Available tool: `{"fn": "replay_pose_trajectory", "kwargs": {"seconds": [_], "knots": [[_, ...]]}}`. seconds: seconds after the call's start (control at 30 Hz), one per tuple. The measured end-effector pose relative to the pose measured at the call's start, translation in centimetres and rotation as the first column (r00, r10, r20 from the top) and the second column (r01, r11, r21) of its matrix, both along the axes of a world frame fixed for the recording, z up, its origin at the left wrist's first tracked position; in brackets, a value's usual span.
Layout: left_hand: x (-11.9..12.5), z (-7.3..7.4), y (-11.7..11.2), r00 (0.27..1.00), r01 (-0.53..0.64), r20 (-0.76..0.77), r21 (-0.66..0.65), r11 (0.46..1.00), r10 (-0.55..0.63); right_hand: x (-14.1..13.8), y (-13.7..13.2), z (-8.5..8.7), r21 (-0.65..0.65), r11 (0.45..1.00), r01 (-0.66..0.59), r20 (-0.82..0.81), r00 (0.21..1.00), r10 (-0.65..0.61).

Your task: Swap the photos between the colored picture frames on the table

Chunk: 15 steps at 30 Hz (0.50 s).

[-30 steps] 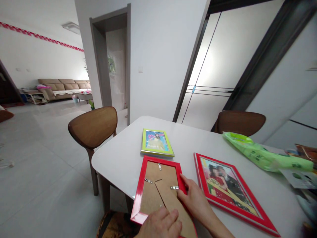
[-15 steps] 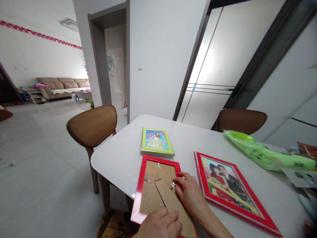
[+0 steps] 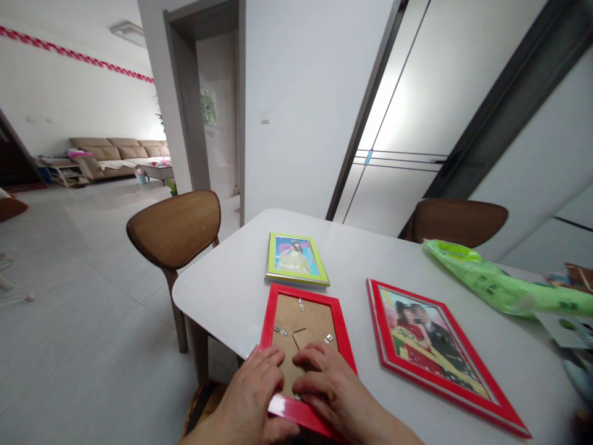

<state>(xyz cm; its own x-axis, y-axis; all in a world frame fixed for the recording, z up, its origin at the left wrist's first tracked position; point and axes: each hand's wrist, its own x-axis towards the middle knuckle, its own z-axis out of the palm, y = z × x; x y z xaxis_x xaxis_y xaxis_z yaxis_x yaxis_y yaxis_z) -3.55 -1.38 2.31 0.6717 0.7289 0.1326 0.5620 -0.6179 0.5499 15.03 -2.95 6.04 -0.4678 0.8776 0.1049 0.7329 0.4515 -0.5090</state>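
Observation:
A red picture frame (image 3: 345,330) lies face down on the near part of the table, its brown backing board (image 3: 315,315) up. Metal turn clips show at its top, left and right edges, and a stand flap is partly covered by my right hand. My left hand (image 3: 252,389) grips the lower left side of the frame, fingers over the rim and onto the board. Curled on the lower part of the board is my right hand (image 3: 331,383), its fingertips close to the bottom clip, which is mostly hidden, and its heel near the bottom rim.
On the white table (image 3: 231,296) lie a small lime-green picture frame (image 3: 296,283) and a larger red framed couple photo (image 3: 384,346). A green plastic bag (image 3: 500,284) lies at the right. Wooden chairs stand at the left (image 3: 176,228) and far side (image 3: 458,219).
My right hand has moved from the right-hand clip down to the lower part of the board. My left hand has shifted left onto the frame's side rim. The view has tilted slightly.

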Motion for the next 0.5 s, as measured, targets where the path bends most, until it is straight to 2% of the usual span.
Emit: {"fn": "replay_pose_trajectory", "kwargs": {"seconds": [0.13,0.27,0.4,0.5], "knots": [[0.1,-0.1,0.1,0.999,0.020,0.026,0.004,1.000,-0.020,-0.2,0.4,-0.2,0.000,1.000,0.026,-0.015,1.000,-0.026],[0.1,-0.1,0.4,0.999,0.027,0.029,0.022,0.999,-0.027,-0.9,2.5,-0.6,0.040,0.987,0.156,-0.054,0.987,-0.154],[0.2,-0.1,0.4,0.999,0.030,0.010,0.041,0.999,-0.030,-2.5,5.3,-1.5,0.142,0.956,0.256,0.058,0.962,-0.267],[0.3,-0.3,0.4,1.000,0.027,0.004,0.051,0.998,-0.028,-3.3,6.4,-2.1,0.180,0.941,0.287,0.096,0.947,-0.307]]}}
